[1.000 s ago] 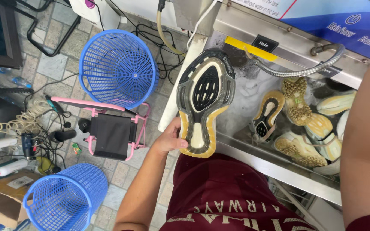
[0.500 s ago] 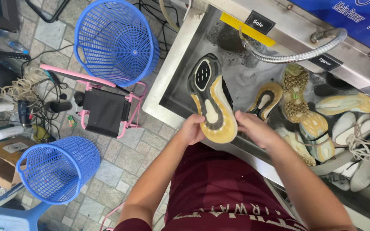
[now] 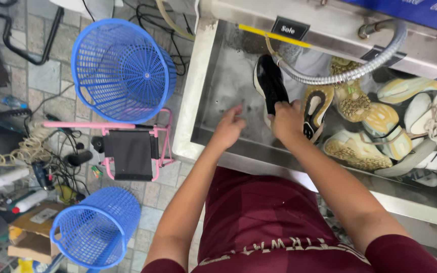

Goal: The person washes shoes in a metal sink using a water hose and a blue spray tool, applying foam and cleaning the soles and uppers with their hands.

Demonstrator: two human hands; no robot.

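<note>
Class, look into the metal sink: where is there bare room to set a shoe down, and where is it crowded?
Bare sink floor lies at the left end, between the left wall and the black shoe held by the right hand, around the left hand. Right of the hose, piled shoes crowd it.

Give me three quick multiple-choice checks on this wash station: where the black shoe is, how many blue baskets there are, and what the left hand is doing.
1. Where is the black shoe?
A. In the metal sink
B. On the tiled floor
C. Inside a basket

2. How many blue baskets stand on the floor?
A. One
B. Two
C. Three

3. What is the state of the left hand?
A. Gripping the shoe
B. Holding a hose
C. Open, holding nothing

Answers:
1. A, the right hand holds the shoe over the sink's wet bottom.
2. B, one upper basket lies beside the sink, one lower basket sits near the bottom edge.
3. C, its fingers are spread above the sink with nothing in them.
</note>
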